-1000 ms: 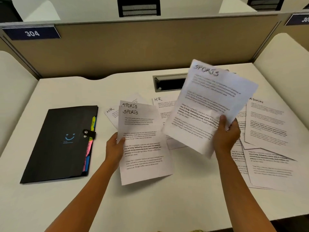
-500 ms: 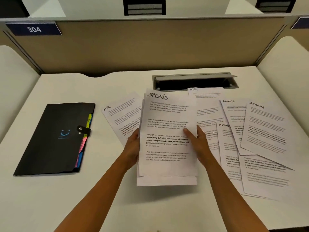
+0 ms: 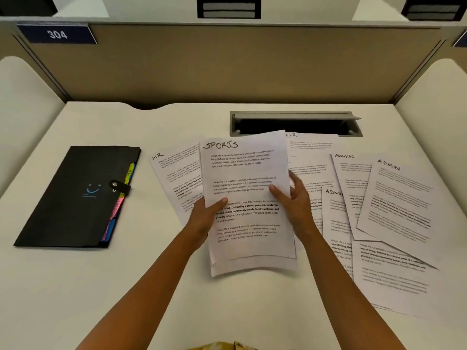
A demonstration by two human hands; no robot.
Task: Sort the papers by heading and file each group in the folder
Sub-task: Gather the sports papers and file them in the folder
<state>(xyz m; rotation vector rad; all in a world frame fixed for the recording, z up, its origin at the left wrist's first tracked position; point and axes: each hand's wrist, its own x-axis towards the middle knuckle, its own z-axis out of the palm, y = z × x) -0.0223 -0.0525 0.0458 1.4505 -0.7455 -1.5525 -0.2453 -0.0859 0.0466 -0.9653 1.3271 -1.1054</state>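
A stack of sheets headed SPORTS (image 3: 246,173) is held up in the middle of the desk. My left hand (image 3: 202,218) grips its left edge and my right hand (image 3: 295,205) grips its right edge. Under and beside the stack lie sheets headed HR (image 3: 177,173), one to the left and another HR sheet (image 3: 310,152) behind on the right. Several sheets headed ADMIN (image 3: 396,198) overlap on the right. A black folder (image 3: 75,198) with coloured tabs lies shut by a snap strap on the left.
A grey cable slot (image 3: 295,123) with an open flap sits in the white desk (image 3: 151,286) behind the papers. A beige partition (image 3: 227,66) with a plate reading 304 closes the back. Curved white side panels stand at both sides.
One second ago each hand held its own SPORTS sheets apart. The right hand's sheet came down onto the left hand's, and both hands now hold one stack, lifted slightly.
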